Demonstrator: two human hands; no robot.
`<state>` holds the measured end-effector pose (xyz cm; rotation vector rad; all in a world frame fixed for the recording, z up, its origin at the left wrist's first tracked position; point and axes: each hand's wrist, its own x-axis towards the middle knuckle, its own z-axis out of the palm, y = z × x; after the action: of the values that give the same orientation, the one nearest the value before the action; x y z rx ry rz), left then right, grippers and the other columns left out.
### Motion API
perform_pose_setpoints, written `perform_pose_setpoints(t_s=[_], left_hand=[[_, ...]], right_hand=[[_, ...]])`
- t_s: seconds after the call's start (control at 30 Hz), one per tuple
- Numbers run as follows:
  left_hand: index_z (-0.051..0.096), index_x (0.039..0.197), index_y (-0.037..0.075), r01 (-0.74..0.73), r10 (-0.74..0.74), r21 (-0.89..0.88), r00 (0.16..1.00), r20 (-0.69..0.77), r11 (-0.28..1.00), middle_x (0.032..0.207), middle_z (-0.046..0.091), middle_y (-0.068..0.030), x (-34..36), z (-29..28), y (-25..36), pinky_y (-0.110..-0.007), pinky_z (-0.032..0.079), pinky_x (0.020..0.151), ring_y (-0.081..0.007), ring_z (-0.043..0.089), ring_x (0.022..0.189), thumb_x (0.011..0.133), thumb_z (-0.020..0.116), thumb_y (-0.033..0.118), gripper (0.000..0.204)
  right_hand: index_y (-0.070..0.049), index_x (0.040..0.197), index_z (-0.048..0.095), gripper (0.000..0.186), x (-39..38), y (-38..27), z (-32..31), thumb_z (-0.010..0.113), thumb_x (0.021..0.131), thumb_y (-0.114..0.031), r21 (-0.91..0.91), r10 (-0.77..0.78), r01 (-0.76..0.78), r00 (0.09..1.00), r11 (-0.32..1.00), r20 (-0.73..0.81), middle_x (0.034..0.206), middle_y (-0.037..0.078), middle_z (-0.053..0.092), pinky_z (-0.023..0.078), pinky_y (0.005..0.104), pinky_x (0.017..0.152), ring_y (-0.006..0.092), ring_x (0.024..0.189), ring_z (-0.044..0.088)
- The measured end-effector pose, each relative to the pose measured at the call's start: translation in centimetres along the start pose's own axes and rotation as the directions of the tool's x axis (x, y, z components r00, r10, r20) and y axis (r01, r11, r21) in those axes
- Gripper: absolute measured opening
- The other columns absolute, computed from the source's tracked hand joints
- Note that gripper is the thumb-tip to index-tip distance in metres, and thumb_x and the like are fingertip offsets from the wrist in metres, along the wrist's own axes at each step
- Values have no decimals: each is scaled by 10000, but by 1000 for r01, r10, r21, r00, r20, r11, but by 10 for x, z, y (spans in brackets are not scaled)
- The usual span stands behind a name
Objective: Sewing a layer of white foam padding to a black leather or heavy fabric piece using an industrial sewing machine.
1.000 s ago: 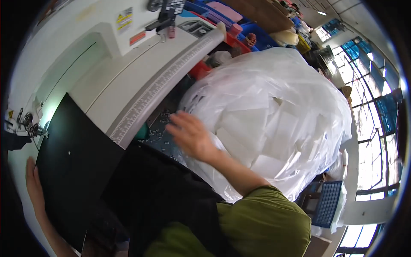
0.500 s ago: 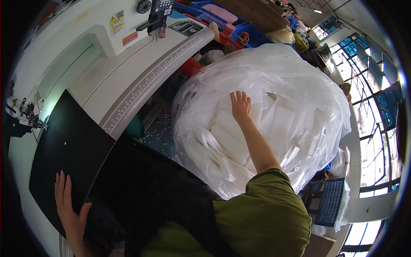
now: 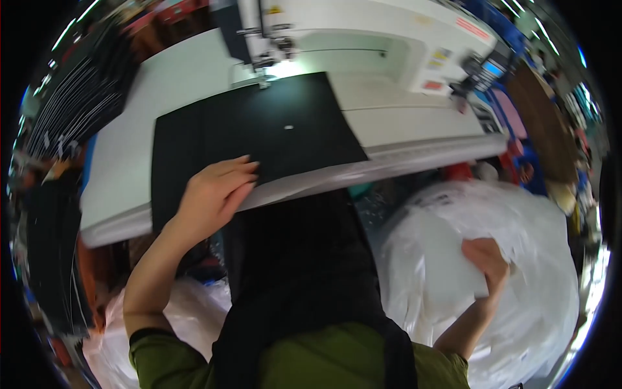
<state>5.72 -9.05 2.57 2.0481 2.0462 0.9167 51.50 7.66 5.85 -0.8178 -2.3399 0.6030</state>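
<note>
A black sheet point(image 3: 253, 129) with a small white mark lies on the white bed of a sewing machine point(image 3: 363, 32), its far part under the lit presser foot point(image 3: 264, 83). My left hand point(image 3: 217, 191) rests on the sheet's near edge, fingers slightly bent, holding nothing. To the right, my right hand point(image 3: 486, 262) grips a flat white piece point(image 3: 447, 253) at the big translucent plastic bag point(image 3: 538, 305) of white pieces; some of its fingers are hidden by the piece. A ruler strip point(image 3: 421, 152) runs along the machine's front edge.
Stacks of black pieces point(image 3: 78, 91) stand at the left, with more hanging below point(image 3: 55, 253). A pinkish bag point(image 3: 110, 343) lies at lower left. Blue and red bins point(image 3: 528, 165) and brown board point(image 3: 544, 123) are at the right. A control panel point(image 3: 486, 71) sits on the machine.
The view has swung left toward the machine. My right hand moved from reaching onto the bag to gripping a white piece. My left hand shifted along the black sheet.
</note>
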Motion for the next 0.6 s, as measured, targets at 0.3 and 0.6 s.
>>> perform_pose_setpoints(t_s=[0.3,0.6], left_hand=[[712,952,-21,-19,15,-58,997,-76,998,1148,748,-114,2,4,-12,-381,541,940,-306,681,1104,902,681,20,71],[708,939,-7,-19,13,-118,999,-47,993,1123,751,-118,1,1,-15,-396,544,951,-315,675,1121,899,683,15,52]], right_hand=[[-66,939,773,148,73,-93,128,764,801,-12,419,-638,625,759,659,-128,1066,69,753,619,350,859,286,994,709],[-51,970,773,202,75,-93,139,757,774,0,178,-607,590,792,788,63,1047,65,754,608,340,812,268,933,710]])
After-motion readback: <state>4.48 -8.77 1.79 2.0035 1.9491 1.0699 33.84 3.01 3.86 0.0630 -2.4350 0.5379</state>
